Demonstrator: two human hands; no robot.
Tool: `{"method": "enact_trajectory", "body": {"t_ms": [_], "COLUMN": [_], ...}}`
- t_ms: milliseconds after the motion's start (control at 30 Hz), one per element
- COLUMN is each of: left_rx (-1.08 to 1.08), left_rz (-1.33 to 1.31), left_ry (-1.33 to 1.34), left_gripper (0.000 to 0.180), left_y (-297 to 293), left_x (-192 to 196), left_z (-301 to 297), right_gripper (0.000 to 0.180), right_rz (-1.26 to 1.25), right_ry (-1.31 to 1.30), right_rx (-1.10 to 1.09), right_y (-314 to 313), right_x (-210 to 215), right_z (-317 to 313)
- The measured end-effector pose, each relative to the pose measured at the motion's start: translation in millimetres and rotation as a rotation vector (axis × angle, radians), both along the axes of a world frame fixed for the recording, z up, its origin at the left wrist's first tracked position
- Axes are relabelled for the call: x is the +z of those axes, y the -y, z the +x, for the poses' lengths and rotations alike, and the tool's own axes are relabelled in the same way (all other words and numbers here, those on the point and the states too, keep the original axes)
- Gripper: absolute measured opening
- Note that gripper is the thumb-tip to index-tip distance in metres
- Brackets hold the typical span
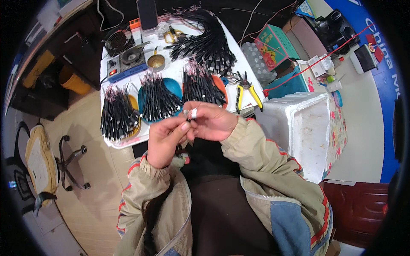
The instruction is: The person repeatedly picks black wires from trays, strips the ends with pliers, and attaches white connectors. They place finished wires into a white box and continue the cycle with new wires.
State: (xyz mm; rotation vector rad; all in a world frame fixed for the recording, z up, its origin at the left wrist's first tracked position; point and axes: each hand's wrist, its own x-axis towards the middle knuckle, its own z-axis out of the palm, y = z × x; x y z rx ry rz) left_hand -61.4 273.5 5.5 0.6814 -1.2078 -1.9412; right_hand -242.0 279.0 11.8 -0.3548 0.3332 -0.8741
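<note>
My left hand (164,138) and my right hand (212,120) meet in front of my chest, fingertips pinched together on a small silvery connector piece (191,113) with a short dark cable hanging below it. Both hands grip this one item. Just beyond them on the white table (128,77) lie three bundles of black cables with pinkish tips: one on a yellow dish (116,114), one on a blue dish (159,99), one on an orange dish (201,85).
A large pile of black cables (207,40) lies farther back. Yellow-handled pliers (247,91) rest at the table's right edge. A blue soldering pot unit (126,64) and small fan sit at back left. A white foam box (301,128) stands right; an office chair (38,166) left.
</note>
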Motion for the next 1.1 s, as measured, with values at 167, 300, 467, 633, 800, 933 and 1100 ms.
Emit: {"method": "enact_trajectory", "body": {"t_ms": [167,300,467,633,800,933,1100], "left_rx": [0.080,0.094,0.068,0.094,0.160,0.232,0.193], "left_rz": [0.089,0.123,0.142,0.122,0.157,0.131,0.019], "left_ry": [-0.088,-0.145,-0.160,-0.127,-0.196,-0.280,-0.319], "left_gripper": [0.015,0.015,0.014,0.014,0.014,0.014,0.017], "left_y": [12,19,19,18,21,28,27], "left_x": [-16,-24,-27,-28,-24,-8,20], "left_z": [1,1,-3,5,10,15,3], "right_gripper": [0.020,0.033,0.040,0.027,0.019,0.014,0.010], "right_rz": [-0.399,-0.317,-0.256,-0.051,0.191,-0.221,-0.705], "right_ry": [-0.821,-1.800,-2.429,-2.090,-1.115,-0.868,-1.011], "right_rx": [-0.225,-0.645,-0.448,-0.459,-0.600,-0.562,-0.620], "right_y": [58,177,275,289,244,174,47], "right_x": [-22,-33,-58,-62,-13,55,62], "right_z": [-52,-141,-176,-176,-181,-149,-53]}}
